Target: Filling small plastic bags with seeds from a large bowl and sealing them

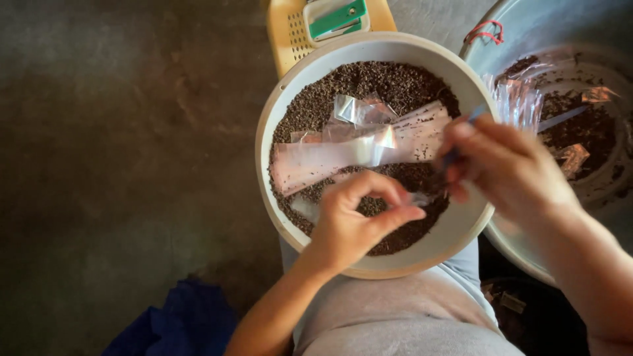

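A round white bowl (461,227) rests on my lap, filled with small dark brown seeds (369,82). Several clear plastic packets (349,151) lie across the seeds. My left hand (349,227) hovers over the near side of the bowl, thumb and fingers pinching a small clear packet (417,199). My right hand (508,165) is at the bowl's right rim and grips a thin blue-handled tool (471,118), its tip pointing down toward the packet and hidden behind my fingers.
A large metal basin (527,33) at the right holds more seeds, clear packets and a red rubber band (486,29). A yellow perforated stool (287,39) with a green stapler (336,18) stands behind the bowl. Blue cloth (178,323) lies on the concrete floor.
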